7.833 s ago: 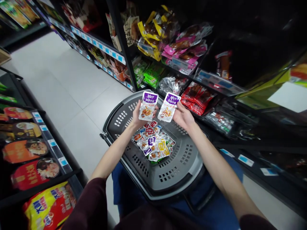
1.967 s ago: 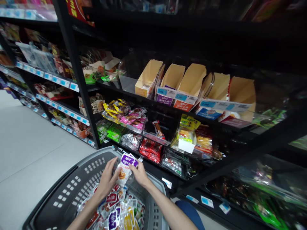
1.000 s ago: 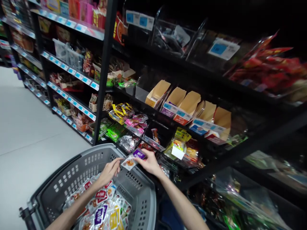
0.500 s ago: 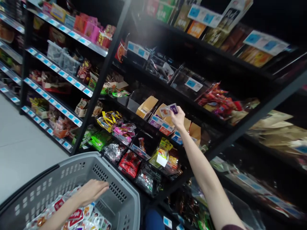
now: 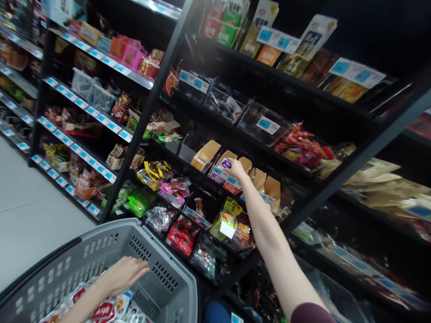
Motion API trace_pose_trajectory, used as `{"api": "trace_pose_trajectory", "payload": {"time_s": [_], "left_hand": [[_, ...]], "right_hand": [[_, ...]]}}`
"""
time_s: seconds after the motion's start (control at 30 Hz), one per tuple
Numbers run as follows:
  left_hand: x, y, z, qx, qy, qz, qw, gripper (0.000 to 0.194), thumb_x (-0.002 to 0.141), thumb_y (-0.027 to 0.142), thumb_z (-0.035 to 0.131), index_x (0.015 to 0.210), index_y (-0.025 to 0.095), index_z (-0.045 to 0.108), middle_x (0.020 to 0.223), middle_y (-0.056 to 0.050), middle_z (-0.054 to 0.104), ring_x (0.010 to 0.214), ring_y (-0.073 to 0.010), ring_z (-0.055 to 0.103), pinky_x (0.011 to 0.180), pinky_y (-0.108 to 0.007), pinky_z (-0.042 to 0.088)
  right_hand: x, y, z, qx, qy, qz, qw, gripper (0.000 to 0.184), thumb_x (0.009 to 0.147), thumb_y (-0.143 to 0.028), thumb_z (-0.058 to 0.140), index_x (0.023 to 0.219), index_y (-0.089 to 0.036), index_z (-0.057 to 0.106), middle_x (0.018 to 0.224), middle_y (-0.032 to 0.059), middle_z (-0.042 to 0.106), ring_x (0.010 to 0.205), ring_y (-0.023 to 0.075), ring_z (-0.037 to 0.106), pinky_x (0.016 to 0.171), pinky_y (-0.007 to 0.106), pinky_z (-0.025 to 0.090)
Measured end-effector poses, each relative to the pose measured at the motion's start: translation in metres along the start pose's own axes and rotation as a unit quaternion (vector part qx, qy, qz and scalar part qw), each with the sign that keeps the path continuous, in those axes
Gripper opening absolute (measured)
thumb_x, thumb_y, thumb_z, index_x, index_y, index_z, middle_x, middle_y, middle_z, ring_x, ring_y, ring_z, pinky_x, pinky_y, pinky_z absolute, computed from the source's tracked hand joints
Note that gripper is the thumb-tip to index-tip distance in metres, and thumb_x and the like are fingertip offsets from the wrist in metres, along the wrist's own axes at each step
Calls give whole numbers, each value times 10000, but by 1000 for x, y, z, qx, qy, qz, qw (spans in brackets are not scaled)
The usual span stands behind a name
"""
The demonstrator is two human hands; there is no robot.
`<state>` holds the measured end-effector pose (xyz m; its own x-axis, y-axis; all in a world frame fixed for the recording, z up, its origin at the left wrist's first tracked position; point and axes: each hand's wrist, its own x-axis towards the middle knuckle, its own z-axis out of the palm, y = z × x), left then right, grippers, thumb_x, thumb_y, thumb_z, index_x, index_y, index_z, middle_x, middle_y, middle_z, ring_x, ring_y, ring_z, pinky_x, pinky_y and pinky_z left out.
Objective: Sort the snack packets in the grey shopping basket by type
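Observation:
My right hand (image 5: 236, 169) reaches to a shelf of small open cardboard boxes and pinches a small snack packet (image 5: 226, 164) with a purple label. The packet is at the mouth of a cardboard box (image 5: 218, 176) with a purple front; the fingertips are partly hidden. My left hand (image 5: 127, 272) hovers over the grey shopping basket (image 5: 183, 264), fingers stretched out, holding nothing. Below it in the basket lie many white packets (image 5: 105, 310) with red labels and small pictures.
Black shelving with sloped bins holds red bags (image 5: 182, 234), yellow packets (image 5: 154, 174) and pink packets (image 5: 175, 186). A slanting black post (image 5: 148, 103) divides the shelves. Grey floor (image 5: 43, 211) lies at the left. A cardboard box (image 5: 206, 154) stands left of my right hand.
My right hand has moved down and left with the packet, from above the boxes to the purple-fronted box. My left hand has barely moved over the basket.

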<state>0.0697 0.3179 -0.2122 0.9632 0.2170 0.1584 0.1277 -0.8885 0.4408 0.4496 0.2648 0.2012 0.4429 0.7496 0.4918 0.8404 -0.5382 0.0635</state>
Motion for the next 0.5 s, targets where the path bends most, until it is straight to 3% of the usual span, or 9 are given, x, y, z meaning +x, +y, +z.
{"api": "trace_pose_trajectory", "payload": {"time_s": [0.1, 0.17, 0.27, 0.37, 0.5], "left_hand": [[0, 0, 3, 4, -2, 2, 1000, 631, 1035, 533, 123, 950, 225, 667, 955, -79, 748, 920, -285, 725, 814, -374, 488], [0, 0, 3, 8, -8, 1, 1000, 626, 1035, 531, 130, 957, 227, 672, 956, -80, 751, 922, -284, 727, 811, -368, 489], [1, -1, 2, 15, -15, -1, 1000, 621, 1036, 528, 143, 968, 228, 683, 958, -84, 758, 917, -280, 733, 796, -354, 491], [2, -5, -1, 28, -12, 2, 1000, 616, 1038, 522, 158, 956, 228, 694, 939, -87, 766, 886, -280, 741, 758, -348, 496], [-1, -1, -4, 75, -23, -9, 997, 524, 1044, 451, 258, 949, 207, 712, 876, -100, 772, 808, -276, 746, 694, -333, 498]], "right_hand": [[-4, -3, -1, -71, 1, 16, 997, 712, 851, -405, 713, 1487, -216, 454, 1426, 186, 530, 1325, 398, 462, 1037, 531, 429], [-7, -5, -2, -101, 4, 13, 995, 727, 857, -407, 703, 1503, -219, 427, 1428, 182, 522, 1314, 388, 463, 1020, 518, 437], [-10, -7, -3, -106, 27, 6, 994, 510, 882, -372, 658, 1357, -205, 576, 1344, 159, 579, 1253, 343, 499, 995, 470, 440], [-11, -10, -2, -86, 93, 3, 992, 269, 930, -323, 542, 1116, -187, 680, 1232, 142, 629, 1174, 318, 523, 964, 457, 436], [-32, -31, 1, -32, 180, -59, 981, 232, 932, -251, 466, 980, -151, 669, 1083, 155, 657, 1093, 306, 544, 937, 482, 440]]}}
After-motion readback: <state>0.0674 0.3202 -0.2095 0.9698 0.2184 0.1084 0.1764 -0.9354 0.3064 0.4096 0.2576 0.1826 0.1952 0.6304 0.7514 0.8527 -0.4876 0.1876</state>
